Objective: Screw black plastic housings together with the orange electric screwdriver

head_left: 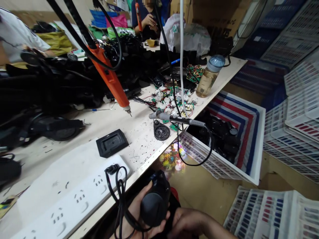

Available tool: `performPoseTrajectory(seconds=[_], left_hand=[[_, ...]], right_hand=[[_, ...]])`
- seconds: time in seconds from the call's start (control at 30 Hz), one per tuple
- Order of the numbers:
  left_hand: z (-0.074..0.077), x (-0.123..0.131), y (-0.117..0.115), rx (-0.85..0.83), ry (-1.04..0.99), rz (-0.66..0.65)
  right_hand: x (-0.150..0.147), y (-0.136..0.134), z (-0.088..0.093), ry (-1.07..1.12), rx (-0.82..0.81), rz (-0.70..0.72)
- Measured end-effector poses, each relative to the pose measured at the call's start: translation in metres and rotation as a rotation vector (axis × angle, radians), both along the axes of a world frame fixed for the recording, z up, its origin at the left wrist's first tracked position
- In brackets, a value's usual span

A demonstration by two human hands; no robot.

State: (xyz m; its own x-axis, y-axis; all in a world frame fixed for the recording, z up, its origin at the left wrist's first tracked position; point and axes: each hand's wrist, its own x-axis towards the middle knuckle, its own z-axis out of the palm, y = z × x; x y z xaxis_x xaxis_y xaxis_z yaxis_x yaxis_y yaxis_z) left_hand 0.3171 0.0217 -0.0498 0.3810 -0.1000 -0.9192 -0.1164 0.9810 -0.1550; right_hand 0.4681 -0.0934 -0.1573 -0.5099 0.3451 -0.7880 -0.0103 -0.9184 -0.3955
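Below the front edge of the workbench my left hand (139, 212) cups a rounded black plastic part (155, 202) from underneath. My right hand (185, 223) lies against the same part on its right side, fingers curled toward it. A black power cord (121, 199) hangs from the white power strip (74, 202) and loops past my left hand. A soldering iron (174, 118) lies on the bench edge above my hands. An orange electric screwdriver (111, 78) hangs tip down over the bench.
A black square base (112, 142) and a round black disc (161, 132) lie on the bench. Circuit boards and white parts (171, 98) pile near a water bottle (209, 76). A white crate of black parts (224, 139) stands to the right. Other people sit at the far end.
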Motion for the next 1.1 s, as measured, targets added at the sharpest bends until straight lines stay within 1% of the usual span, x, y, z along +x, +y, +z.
performPoseTrajectory(seconds=[0.17,0.33,0.5,0.63,0.8,0.9,1.1], left_hand=[[-0.005,-0.003,-0.002,-0.016,-0.067,0.010],[-0.006,-0.003,-0.006,0.034,-0.077,-0.001],[-0.010,-0.005,-0.007,0.031,-0.170,0.013],[-0.012,-0.008,-0.008,0.000,-0.201,0.015],[-0.009,-0.006,-0.010,0.039,-0.176,0.020],[-0.009,-0.005,-0.011,0.045,-0.168,0.030],[-0.013,-0.008,-0.011,0.043,-0.208,0.035]], right_hand=[[-0.002,-0.004,-0.001,0.058,0.034,-0.061],[-0.005,-0.005,0.004,0.176,0.111,-0.174],[-0.007,-0.005,0.008,0.214,0.142,-0.209],[-0.005,-0.008,0.002,0.179,0.150,-0.182],[-0.002,-0.010,-0.007,0.083,0.136,-0.103],[-0.001,-0.011,-0.006,0.060,0.132,-0.085],[-0.001,-0.010,-0.004,0.033,0.101,-0.064]])
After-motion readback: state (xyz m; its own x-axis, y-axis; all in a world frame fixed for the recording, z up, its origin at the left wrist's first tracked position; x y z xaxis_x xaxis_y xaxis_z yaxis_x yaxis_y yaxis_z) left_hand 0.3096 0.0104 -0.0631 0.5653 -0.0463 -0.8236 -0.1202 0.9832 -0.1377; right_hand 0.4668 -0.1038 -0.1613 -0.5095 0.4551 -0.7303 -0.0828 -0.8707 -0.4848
